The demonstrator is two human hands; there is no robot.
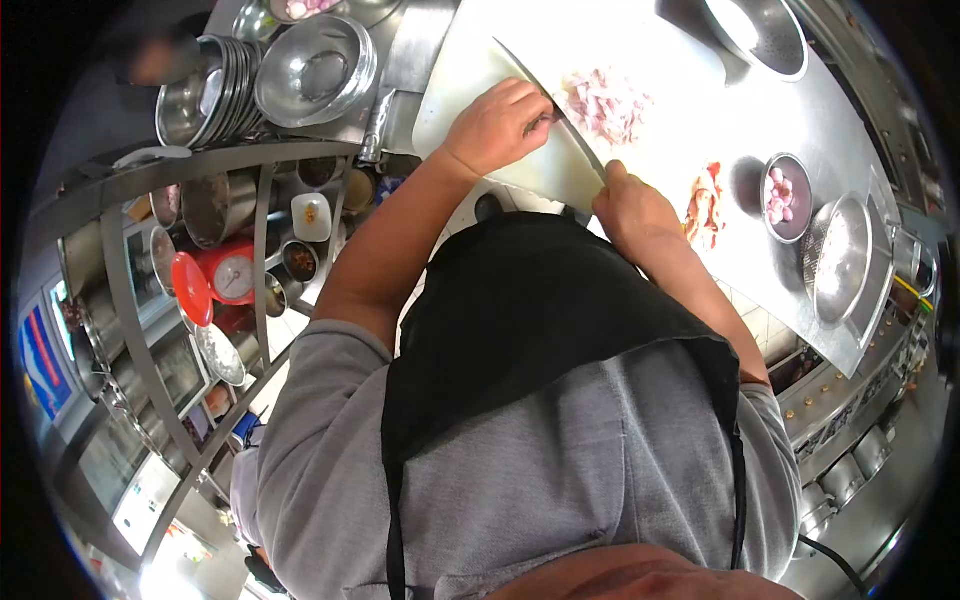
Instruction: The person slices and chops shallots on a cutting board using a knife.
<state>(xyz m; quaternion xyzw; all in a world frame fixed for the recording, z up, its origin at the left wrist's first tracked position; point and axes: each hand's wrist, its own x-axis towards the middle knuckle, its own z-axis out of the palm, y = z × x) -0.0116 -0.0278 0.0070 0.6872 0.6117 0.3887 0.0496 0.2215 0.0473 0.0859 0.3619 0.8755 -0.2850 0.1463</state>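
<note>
A long knife [577,138] lies slantwise over the pale cutting board [450,85]. Its handle end is in my right hand [640,212], whose fingers are wrapped round it. Curled fingers of my left hand [503,125] meet the blade about midway along; a small dark bit shows at the fingertips, but what they grip is hidden. Just beyond the blade sits a heap of chopped pinkish-white pieces [606,104], which look like shallots. To the right of my right hand are reddish peelings [705,205].
A small bowl [768,225] of peeled shallots [778,195] and a perforated colander [850,240] stand on the right, with a metal bowl [785,50] farther back. Stacked metal bowls [315,70] are at the left. Below them, a rack [125,280] holds a red scale [233,275].
</note>
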